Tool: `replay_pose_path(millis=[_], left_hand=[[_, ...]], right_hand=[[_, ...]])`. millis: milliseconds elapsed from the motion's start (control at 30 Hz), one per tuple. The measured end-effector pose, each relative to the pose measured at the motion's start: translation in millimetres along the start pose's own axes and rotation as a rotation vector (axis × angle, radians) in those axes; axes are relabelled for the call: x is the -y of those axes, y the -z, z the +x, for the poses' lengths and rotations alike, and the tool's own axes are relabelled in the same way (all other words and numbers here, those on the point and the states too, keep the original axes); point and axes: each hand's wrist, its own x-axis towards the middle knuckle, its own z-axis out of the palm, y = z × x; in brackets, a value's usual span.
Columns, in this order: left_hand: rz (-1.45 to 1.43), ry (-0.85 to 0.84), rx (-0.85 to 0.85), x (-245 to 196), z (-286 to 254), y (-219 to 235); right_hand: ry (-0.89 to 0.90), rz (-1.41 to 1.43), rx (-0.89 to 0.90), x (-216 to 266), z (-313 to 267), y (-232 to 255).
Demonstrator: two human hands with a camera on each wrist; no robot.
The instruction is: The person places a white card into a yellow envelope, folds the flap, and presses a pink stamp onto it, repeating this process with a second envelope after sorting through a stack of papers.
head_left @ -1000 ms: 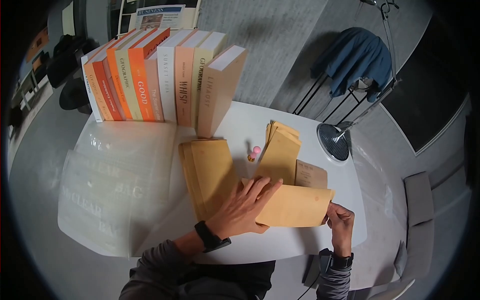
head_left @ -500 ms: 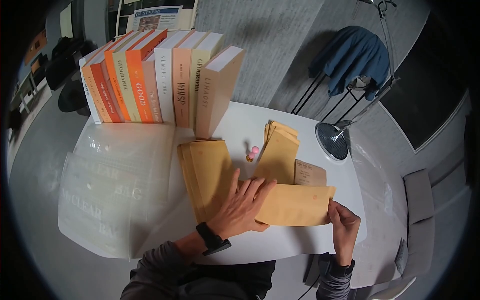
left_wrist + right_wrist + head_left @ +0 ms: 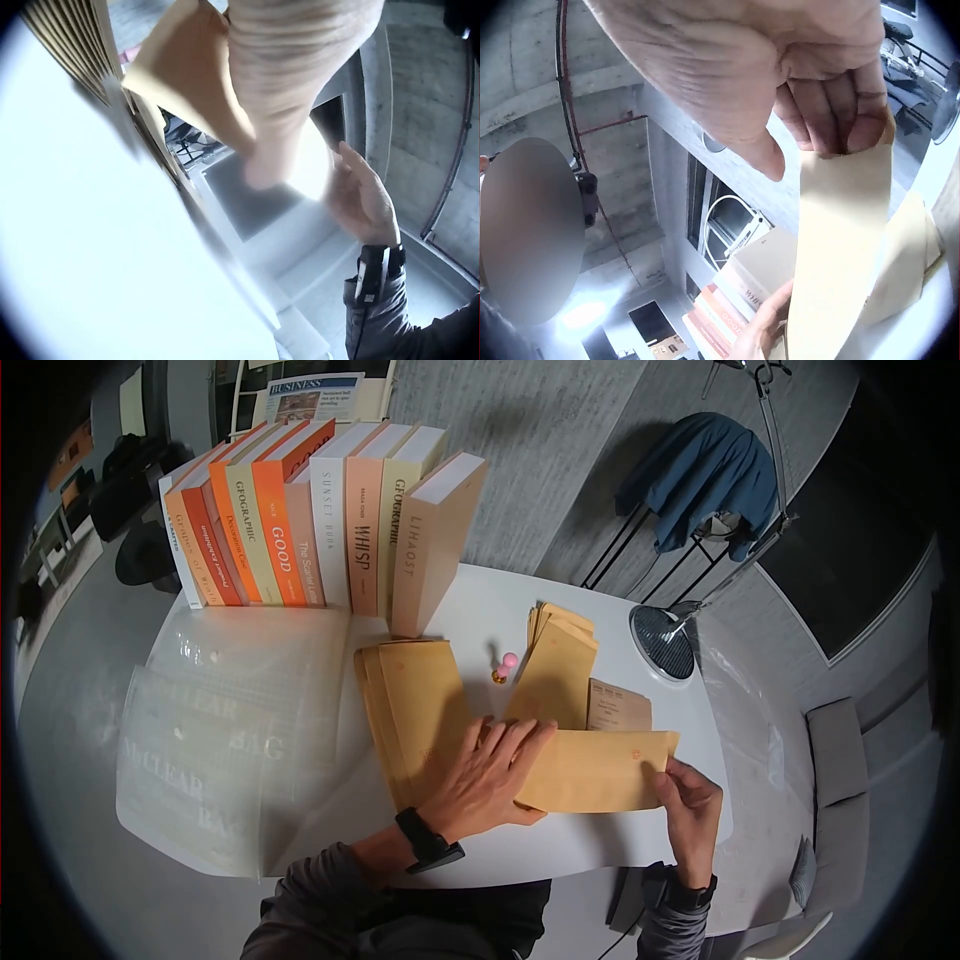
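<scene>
A tan paper envelope (image 3: pixel 590 775) is held crosswise over the front of the white table. My left hand (image 3: pixel 485 780) grips its left end, thumb at the lower edge and fingers over the upper. At the other end my right hand (image 3: pixel 692 810) holds it, the thumb in front; in the right wrist view the curled fingers (image 3: pixel 832 112) are at the envelope's end. A small reddish mark shows near that end. Behind stands a pink-handled stamp (image 3: pixel 509 662). A stack of envelopes (image 3: pixel 410 690) lies by my left hand, and another pile (image 3: pixel 555 675) lies beyond the held envelope.
A brown printed card or packet (image 3: pixel 620 706) lies behind the held envelope. Upright books (image 3: pixel 365 530) line the back left, with clear plastic bags (image 3: pixel 230 750) before them. A lamp base (image 3: pixel 664 645) stands at the back right.
My right hand has shifted slightly right, and its thumb now lies farther over the envelope's face. The envelope's right end has turned a little, showing the reddish mark more plainly. My left hand stays nearly in place.
</scene>
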Motion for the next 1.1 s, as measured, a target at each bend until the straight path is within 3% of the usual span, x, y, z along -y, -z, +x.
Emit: replay_pose_path(millis=[333, 433, 533, 600, 667, 733, 867, 1100], left_hand=[[-0.047, 0.019, -0.025, -3.5, -1.7, -0.5], [-0.059, 0.029, -0.026, -4.2, -1.8, 0.0], [-0.093, 0.070, -0.048, -6.0, -1.1, 0.8], [-0.147, 0.127, -0.080, -7.4, -1.6, -0.8], [-0.173, 0.171, -0.131, -9.3, -0.9, 1.0], [-0.198, 0.201, -0.172, -10.1, -0.5, 0.8], [-0.203, 0.220, -0.152, -11.0, -2.5, -2.6], [-0.447, 0.217, -0.005, -9.9, -5.5, -9.5]], right_hand=[[-0.199, 0.037, 0.523, 18.9, 25.8, 3.7], [-0.207, -0.001, 0.513, 26.5, 29.4, -0.1], [-0.107, -0.095, 0.287, 29.3, 20.3, -2.1], [0.272, -0.090, -0.047, 21.8, 14.5, -2.5], [0.350, 0.044, -0.314, 27.5, 12.8, -4.2], [0.356, 0.052, -0.387, 15.2, 12.4, 0.9], [0.208, 0.314, -0.016, -3.1, 10.8, -11.9], [0.197, 0.243, -0.169, -9.5, 15.1, -21.7]])
